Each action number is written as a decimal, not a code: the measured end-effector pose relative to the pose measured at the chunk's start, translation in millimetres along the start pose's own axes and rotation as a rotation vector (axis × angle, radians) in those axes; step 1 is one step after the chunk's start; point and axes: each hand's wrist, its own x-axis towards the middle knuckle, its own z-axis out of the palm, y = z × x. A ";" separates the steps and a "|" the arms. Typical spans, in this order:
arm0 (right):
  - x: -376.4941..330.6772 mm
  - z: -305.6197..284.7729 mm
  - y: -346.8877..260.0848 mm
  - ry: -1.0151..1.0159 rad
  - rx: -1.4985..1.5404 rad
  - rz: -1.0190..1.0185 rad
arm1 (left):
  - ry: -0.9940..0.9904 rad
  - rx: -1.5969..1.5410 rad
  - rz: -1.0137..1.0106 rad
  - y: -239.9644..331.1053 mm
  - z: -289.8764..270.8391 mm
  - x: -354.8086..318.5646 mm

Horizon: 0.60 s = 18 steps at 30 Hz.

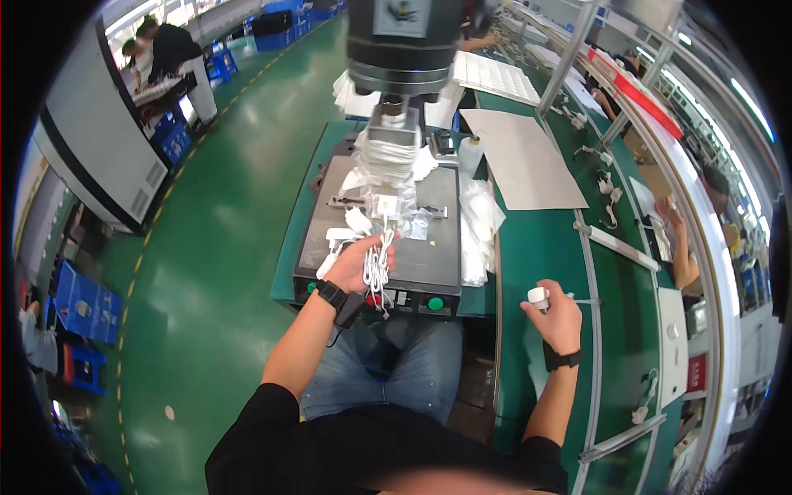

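My left hand (353, 266) is over the front of the black machine bed, closed on a bundled white cable (378, 268) that hangs down toward the bed's front edge. White power adapters (338, 236) lie right beside its fingers; whether the hand also touches them, I cannot tell. Out to the right, above the green bench, my right hand (559, 320) pinches a small white power adapter (538, 297) between thumb and fingers. Clear plastic bags (417, 224) and another white piece (384, 205) lie on the bed below the press head (393, 153).
A dark machine column (404, 49) rises above the bed. Green buttons (436, 304) sit on its front. Plastic bags (478, 227) and a cardboard sheet (526, 157) lie to the right. Beyond runs a conveyor (619, 322) with corded adapters (609, 194); another person's arm (680, 239) reaches in there.
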 end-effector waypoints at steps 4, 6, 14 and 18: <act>5.8 -11.3 -59.2 0.101 0.367 0.005 | -0.158 -0.122 0.033 5.1 3.1 -15.9; 5.3 -6.9 -75.0 0.096 0.472 -0.033 | -0.194 -0.154 0.059 2.3 6.9 -40.4; 58.1 46.4 -130.2 -0.194 1.101 -0.042 | -0.161 -0.072 0.639 -1.2 1.6 -148.5; 121.4 119.7 -150.5 -0.457 1.033 -0.033 | -0.322 -0.251 0.724 10.2 11.5 -182.7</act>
